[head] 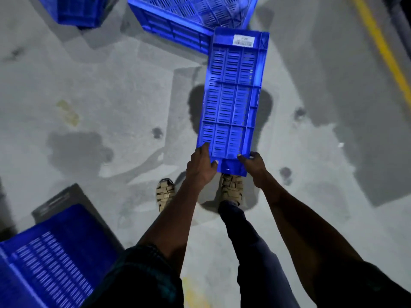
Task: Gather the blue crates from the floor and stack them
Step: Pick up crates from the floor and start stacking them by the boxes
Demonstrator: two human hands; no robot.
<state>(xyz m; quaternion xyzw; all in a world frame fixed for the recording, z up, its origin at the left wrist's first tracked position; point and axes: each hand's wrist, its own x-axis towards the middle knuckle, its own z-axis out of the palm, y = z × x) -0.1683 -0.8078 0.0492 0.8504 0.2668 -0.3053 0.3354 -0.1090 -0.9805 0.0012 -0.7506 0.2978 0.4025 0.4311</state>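
Note:
I hold a blue slotted crate (231,96) on its side in front of me, its long wall facing up and a white label at its far end. My left hand (201,166) grips its near left corner and my right hand (253,165) grips its near right corner. The crate hangs above the grey floor and casts a dark shadow under it. Its far end reaches next to another blue crate (178,21) that rests on the floor at the top. A third blue crate (75,10) sits at the top left. One more blue crate (44,263) stands at the bottom left.
The concrete floor (100,85) has dark damp patches. A yellow line (382,47) runs along the upper right. A dark crate (64,201) lies behind the bottom-left blue one. My feet in tan sandals (164,193) stand below the held crate.

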